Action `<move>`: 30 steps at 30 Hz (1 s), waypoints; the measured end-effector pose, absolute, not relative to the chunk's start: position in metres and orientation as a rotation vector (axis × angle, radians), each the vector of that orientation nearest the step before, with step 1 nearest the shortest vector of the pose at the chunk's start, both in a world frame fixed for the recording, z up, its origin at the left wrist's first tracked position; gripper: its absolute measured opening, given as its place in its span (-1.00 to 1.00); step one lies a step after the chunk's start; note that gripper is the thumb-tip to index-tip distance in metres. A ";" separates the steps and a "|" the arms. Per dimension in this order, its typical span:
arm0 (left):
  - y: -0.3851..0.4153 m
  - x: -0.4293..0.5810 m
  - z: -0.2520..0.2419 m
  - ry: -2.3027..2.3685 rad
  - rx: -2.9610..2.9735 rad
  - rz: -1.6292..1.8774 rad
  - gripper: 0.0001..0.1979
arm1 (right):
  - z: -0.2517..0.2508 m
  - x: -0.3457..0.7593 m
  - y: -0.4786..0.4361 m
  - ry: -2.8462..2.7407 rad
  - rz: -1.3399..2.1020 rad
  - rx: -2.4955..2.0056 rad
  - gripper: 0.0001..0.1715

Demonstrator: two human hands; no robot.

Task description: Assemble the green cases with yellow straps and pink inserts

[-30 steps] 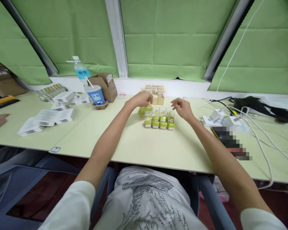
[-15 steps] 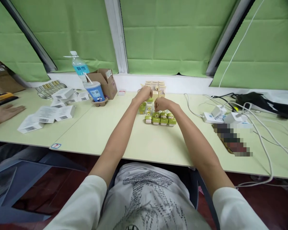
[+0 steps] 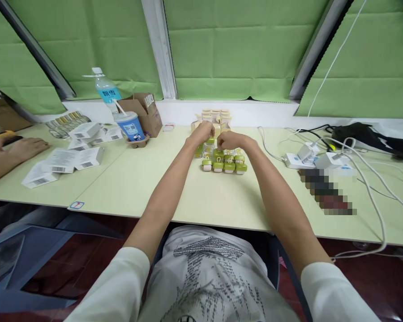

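Note:
My left hand (image 3: 204, 130) is closed, its fingers bent down over the group of small containers; whatever they hold is hidden. Close beside it, my right hand (image 3: 229, 140) is also closed, knuckles up, with its fingertips out of sight. Under and in front of both hands stand several small containers with green lids (image 3: 229, 167), each with a little loop on top and a pale body, set close together in rows. Behind the hands, several similar cream-lidded containers (image 3: 216, 112) stand near the wall.
White boxes (image 3: 89, 158) lie to the left, near a blue cup (image 3: 131, 127), a water bottle (image 3: 106, 89) and an open cardboard box (image 3: 146, 114). Another person's hand (image 3: 23, 150) rests at far left. A power strip (image 3: 298, 161) with white cables and a pixelated object (image 3: 327, 192) lie right.
The view has shifted slightly. My hands stay close together over the containers, with the right hand's fingers slightly turned. The other person's hand has moved to the right.

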State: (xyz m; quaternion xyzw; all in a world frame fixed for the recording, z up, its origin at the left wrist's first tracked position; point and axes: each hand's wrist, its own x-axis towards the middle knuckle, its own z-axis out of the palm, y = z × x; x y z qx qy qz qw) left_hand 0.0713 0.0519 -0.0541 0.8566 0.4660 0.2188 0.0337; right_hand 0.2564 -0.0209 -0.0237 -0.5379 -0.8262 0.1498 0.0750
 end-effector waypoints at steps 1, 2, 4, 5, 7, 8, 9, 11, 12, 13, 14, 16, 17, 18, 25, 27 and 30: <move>0.052 0.071 -0.055 1.434 2.635 0.672 -0.69 | -0.020 0.265 -0.019 -2.414 0.457 -1.582 -0.86; 0.053 0.070 -0.055 1.432 2.635 0.671 -0.68 | -0.018 0.272 -0.017 -2.338 0.453 -1.552 -0.89; 0.053 0.070 -0.056 1.425 2.629 0.675 -0.68 | -0.020 0.284 -0.010 -2.177 0.423 -1.481 -0.91; 0.053 0.070 -0.057 1.420 2.623 0.679 -0.68 | -0.024 0.286 -0.006 -2.106 0.406 -1.448 -0.88; 0.053 0.071 -0.058 1.410 2.605 0.689 -0.70 | -0.037 0.285 0.005 -2.003 0.373 -1.402 -0.84; 0.053 0.071 -0.058 1.406 2.594 0.694 -0.71 | -0.045 0.283 0.010 -1.971 0.355 -1.390 -0.85; 0.054 0.070 -0.059 1.403 2.584 0.700 -0.71 | -0.053 0.279 0.015 -1.948 0.331 -1.384 -0.87; 0.055 0.070 -0.060 1.396 2.564 0.712 -0.72 | -0.067 0.274 0.025 -1.932 0.277 -1.375 -0.92; 0.056 0.070 -0.061 1.393 2.554 0.720 -0.72 | -0.073 0.272 0.029 -1.937 0.253 -1.369 -0.93; 0.057 0.069 -0.061 1.389 2.544 0.729 -0.72 | -0.078 0.270 0.033 -1.949 0.232 -1.362 -0.93; 0.057 0.069 -0.062 1.386 2.532 0.739 -0.73 | -0.082 0.270 0.036 -1.965 0.215 -1.358 -0.92; 0.059 0.068 -0.063 1.384 2.509 0.757 -0.74 | -0.089 0.271 0.040 -1.999 0.188 -1.357 -0.89; 0.059 0.068 -0.064 1.384 2.500 0.763 -0.74 | -0.092 0.272 0.041 -2.013 0.176 -1.362 -0.87; 0.060 0.068 -0.064 1.385 2.493 0.767 -0.74 | -0.094 0.273 0.042 -2.027 0.165 -1.371 -0.85; 0.060 0.067 -0.063 1.405 2.498 0.735 -0.74 | -0.101 0.273 0.038 -2.113 0.146 -1.503 -0.82; 0.060 0.067 -0.064 1.410 2.497 0.699 -0.75 | -0.100 0.271 0.034 -2.135 0.153 -1.545 -0.79; 0.059 0.066 -0.067 1.407 2.490 0.656 -0.76 | -0.096 0.268 0.027 -2.156 0.158 -1.603 -0.70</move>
